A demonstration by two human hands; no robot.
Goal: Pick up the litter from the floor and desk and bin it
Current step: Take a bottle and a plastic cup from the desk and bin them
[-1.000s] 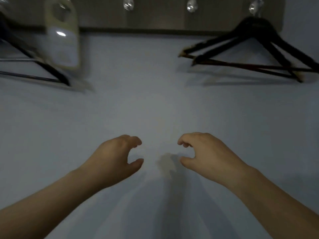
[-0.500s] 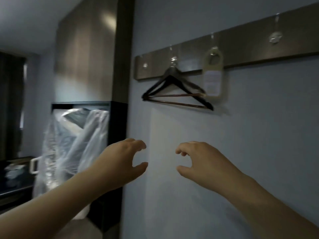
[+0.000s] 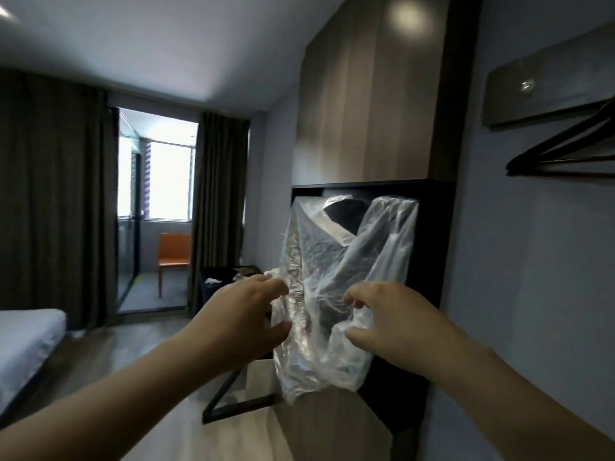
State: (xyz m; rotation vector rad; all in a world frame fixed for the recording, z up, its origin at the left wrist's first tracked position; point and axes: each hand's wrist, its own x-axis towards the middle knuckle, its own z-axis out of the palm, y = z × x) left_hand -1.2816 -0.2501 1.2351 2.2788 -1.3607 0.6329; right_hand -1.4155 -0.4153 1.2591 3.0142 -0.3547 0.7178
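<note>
The person is holding up the left hand (image 3: 246, 314) and the right hand (image 3: 392, 324), fingers half curled, thumbs apart from them, pinching nothing. Behind them a clear plastic cover (image 3: 349, 261) is hanging in the open wardrobe; whether they are touching it I cannot tell. The black bin (image 3: 208, 294) is standing well apart on the floor (image 3: 109, 354), beside the curtain (image 3: 219, 211), something white lying inside.

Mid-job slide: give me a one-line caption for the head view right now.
Left hand and right hand, fingers loosely curled, hover before plastic-wrapped clothes hanging in a dark wardrobe niche.
</note>
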